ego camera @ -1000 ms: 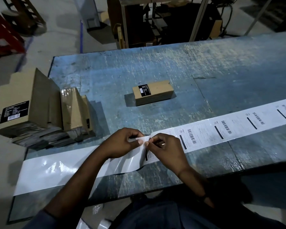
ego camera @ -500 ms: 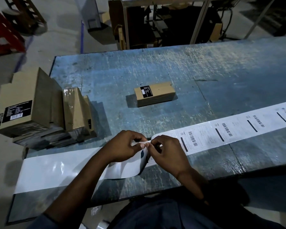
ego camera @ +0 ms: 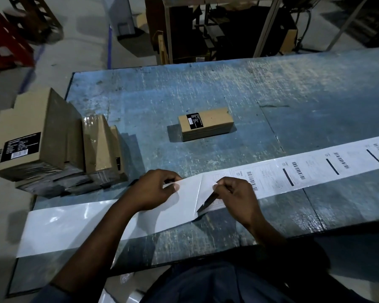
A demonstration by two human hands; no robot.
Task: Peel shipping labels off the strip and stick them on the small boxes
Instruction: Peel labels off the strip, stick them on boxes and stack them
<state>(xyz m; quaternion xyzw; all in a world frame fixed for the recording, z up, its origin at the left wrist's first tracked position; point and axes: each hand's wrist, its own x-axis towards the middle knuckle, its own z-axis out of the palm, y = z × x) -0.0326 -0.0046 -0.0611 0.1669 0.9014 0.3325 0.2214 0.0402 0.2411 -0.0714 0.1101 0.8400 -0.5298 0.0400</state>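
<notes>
A long white label strip (ego camera: 328,165) runs across the blue table (ego camera: 206,92) from the right edge to the near left. Its left part is bare glossy backing (ego camera: 64,224). My left hand (ego camera: 153,189) pinches the backing's upper edge. My right hand (ego camera: 236,193) pinches the corner of a label (ego camera: 208,182) that is lifted partly off the backing. One small brown box (ego camera: 206,125) with a black sticker lies alone in the middle of the table, beyond both hands.
Several brown boxes (ego camera: 53,136), some in clear wrap, stand stacked at the table's left end. Behind the table are a metal frame and dark equipment (ego camera: 217,29). A red crate (ego camera: 4,47) sits on the floor at far left.
My hands have moved apart. The label's corner has come away from the backing, and a gap now shows between them.
</notes>
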